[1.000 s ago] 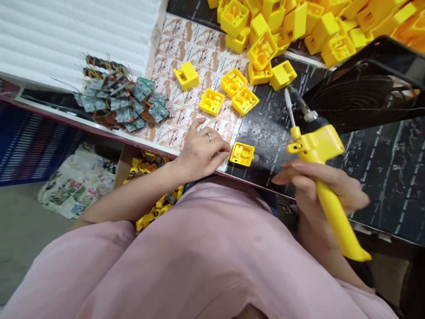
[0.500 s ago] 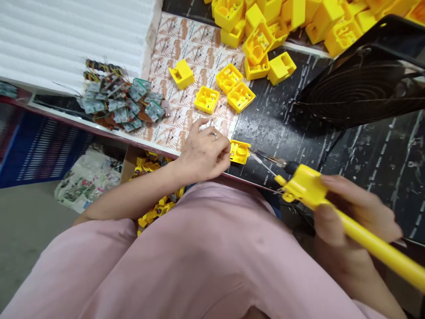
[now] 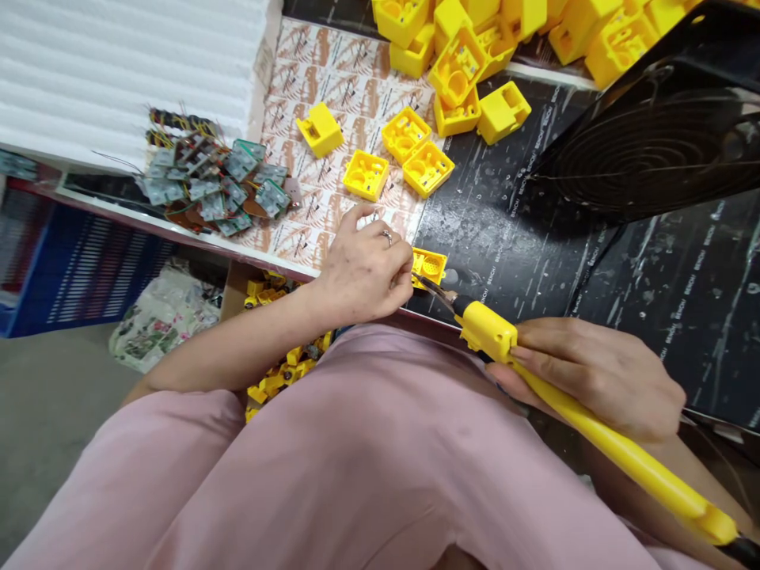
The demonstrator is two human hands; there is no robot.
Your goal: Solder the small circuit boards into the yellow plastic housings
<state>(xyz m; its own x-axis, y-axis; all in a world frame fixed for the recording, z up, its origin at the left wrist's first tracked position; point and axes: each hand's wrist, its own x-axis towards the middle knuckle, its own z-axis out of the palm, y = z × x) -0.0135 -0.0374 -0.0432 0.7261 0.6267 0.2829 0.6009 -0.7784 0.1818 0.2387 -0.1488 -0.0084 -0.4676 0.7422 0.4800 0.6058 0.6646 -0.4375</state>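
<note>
My left hand [image 3: 369, 265], a ring on one finger, is closed at the near table edge against a small yellow plastic housing [image 3: 435, 263]. The hand covers the housing's left part; a round grille pattern shows inside it. My right hand [image 3: 599, 376] is wrapped round the handle of a yellow soldering iron [image 3: 490, 328], which slants up to the left. The iron's dark tip reaches into the housing beside my left fingers. Whether it touches anything inside cannot be made out.
Several yellow housings [image 3: 427, 168] lie beyond my hands, with a larger heap [image 3: 460, 63] behind. At left is a pile of circuit boards with wires [image 3: 207, 186] beside white foam [image 3: 131, 71]. A black fan [image 3: 647, 150] stands at right. Below the edge, a box holds yellow parts [image 3: 288, 372].
My right hand has brought the soldering iron left and turned it, so its tip is now inside the housing. My left hand has stayed nearly in place.
</note>
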